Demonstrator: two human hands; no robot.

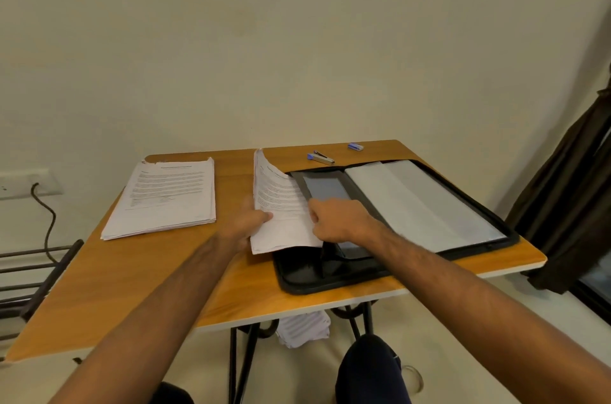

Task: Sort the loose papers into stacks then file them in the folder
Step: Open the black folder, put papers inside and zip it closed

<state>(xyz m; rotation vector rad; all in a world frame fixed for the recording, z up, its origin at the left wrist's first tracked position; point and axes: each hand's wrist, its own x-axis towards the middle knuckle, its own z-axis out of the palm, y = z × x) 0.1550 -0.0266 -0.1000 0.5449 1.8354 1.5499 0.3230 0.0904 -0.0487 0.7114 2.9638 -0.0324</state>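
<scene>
A black zip folder (pixel 297 281) lies open on the right half of the wooden table (pixel 132 278). White sheets (pixel 426 202) fill its right half. My left hand (pixel 246 222) grips a stack of printed papers (pixel 281 205) by its left edge, tilted up over the folder's left half. My right hand (pixel 337 218) has its fingers curled at the stack's right edge, over the folder's left pocket; what they pinch is hidden. A second stack of printed papers (pixel 168 198) lies flat on the table's left side.
A stapler (pixel 320 157) and a small blue and white box (pixel 355 147) lie near the table's far edge. More papers (pixel 304 327) sit on the floor under the table. A dark curtain (pixel 568 192) hangs at the right, a metal rack (pixel 29 274) at the left.
</scene>
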